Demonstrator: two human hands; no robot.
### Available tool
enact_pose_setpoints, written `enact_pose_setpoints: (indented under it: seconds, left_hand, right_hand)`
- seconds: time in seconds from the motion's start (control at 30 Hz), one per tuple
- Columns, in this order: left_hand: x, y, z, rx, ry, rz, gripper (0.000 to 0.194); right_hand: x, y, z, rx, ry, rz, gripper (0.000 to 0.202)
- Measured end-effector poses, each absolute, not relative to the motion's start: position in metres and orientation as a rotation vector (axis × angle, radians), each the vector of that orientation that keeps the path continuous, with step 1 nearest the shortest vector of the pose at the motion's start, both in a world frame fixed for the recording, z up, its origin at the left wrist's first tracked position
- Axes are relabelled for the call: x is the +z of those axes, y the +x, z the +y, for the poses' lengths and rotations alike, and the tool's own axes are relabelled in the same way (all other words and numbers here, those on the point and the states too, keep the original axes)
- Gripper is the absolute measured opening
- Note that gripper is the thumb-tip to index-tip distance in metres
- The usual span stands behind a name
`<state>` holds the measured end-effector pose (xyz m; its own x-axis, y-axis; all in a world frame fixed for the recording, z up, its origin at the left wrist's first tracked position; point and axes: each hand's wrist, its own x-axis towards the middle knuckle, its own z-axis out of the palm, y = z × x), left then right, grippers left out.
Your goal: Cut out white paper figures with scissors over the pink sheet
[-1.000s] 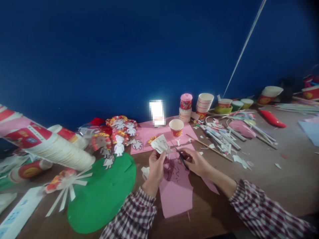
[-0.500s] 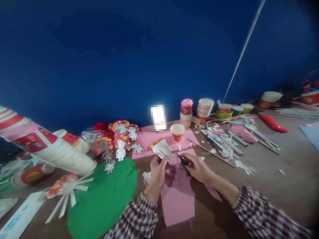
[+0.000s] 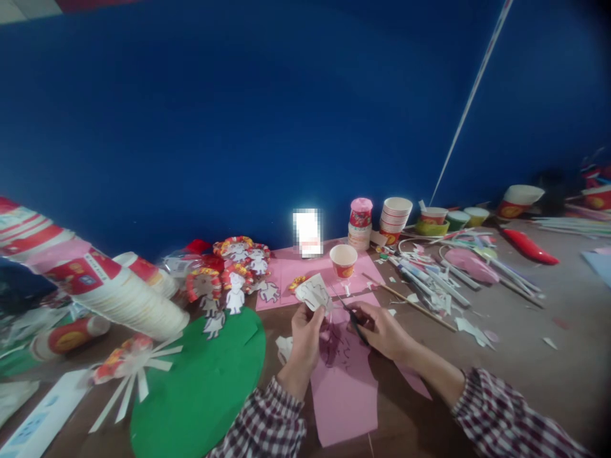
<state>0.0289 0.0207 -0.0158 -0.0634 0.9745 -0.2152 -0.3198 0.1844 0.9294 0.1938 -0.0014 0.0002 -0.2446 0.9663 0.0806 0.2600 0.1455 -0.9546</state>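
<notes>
My left hand (image 3: 307, 337) pinches a piece of white paper (image 3: 312, 292) with dark drawn lines on it. In my right hand (image 3: 382, 327) is a pair of dark-handled scissors (image 3: 354, 318), its blades pointing up and left beside the paper's right edge. Whether the blades touch the paper I cannot tell. Below both hands lies a pink sheet (image 3: 346, 407) with dark scraps on it. A paper cup (image 3: 344, 261) stands upright just beyond the hands.
On the left, a green oval sheet (image 3: 200, 388) lies near a slanted stack of paper cups (image 3: 128, 302). Cut-out paper figures (image 3: 235, 289) rest behind it. Markers (image 3: 424, 273), a thin stick (image 3: 415, 304) and paper scraps lie to the right. More stacked cups (image 3: 396, 216) stand by the blue wall.
The whole view has shifted slightly, so things sit a little lower and further right. Both hands keep their hold on the paper and scissors, nearly in the same place.
</notes>
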Motion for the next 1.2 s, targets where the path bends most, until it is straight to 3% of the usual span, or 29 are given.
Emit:
enact_pose_setpoints:
  seconds: [1.2]
  left_hand:
    - [-0.0138,0.0313,0.0189,1.271,0.744,1.088,0.031]
  right_hand:
    - [0.0026,0.1935,-0.0033,1.071,-1.234,-1.718,0.03]
